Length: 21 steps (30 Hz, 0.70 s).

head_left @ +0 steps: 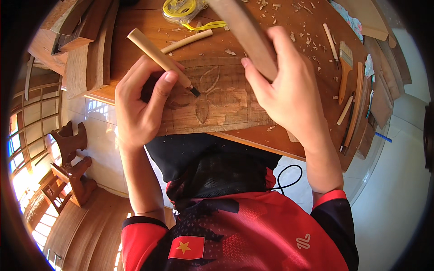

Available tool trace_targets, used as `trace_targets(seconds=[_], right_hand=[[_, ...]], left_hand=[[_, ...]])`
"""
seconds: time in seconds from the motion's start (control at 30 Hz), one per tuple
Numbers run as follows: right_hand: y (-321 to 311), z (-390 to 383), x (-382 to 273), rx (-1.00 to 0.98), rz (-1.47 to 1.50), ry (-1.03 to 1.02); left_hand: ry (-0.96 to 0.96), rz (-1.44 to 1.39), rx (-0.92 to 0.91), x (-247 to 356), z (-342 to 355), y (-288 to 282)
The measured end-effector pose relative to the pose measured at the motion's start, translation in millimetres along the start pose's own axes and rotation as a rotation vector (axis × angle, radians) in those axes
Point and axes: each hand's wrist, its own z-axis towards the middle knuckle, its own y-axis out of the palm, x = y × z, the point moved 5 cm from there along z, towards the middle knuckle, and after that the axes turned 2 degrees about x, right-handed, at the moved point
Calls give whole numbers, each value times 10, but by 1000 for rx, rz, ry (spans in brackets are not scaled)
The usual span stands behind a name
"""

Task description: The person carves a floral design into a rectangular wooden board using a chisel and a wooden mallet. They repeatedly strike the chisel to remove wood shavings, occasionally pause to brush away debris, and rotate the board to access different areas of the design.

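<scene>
My left hand [142,101] grips a wooden-handled carving chisel [153,49], tilted with its dark metal tip down at the carved wooden board [237,115]. The board lies along the near edge of the brown table, with leaf-like outlines cut into its face. My right hand [287,90] is closed round a long wooden bar [244,29], held above the right part of the board; its upper end runs out of view.
A yellow tape reel [178,10], a loose handled tool [187,39] and wood shavings lie on the table [294,58]. A brush [346,67] and slim tools [346,110] sit at right. Stacked planks [92,54] stand at left, carved chairs [68,180] on the floor.
</scene>
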Motion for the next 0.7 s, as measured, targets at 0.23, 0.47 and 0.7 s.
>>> trace_targets(seconds=[0.23, 0.47, 0.7], right_hand=[[-50, 27, 106, -10, -132, 73], [-67, 2, 43, -126, -192, 67], [-330, -149, 126, -6, 41, 127]], left_hand=[[-30, -32, 13, 10, -17, 2], [-2, -13, 23, 3, -6, -10], [15, -10, -58, -11, -2, 15]])
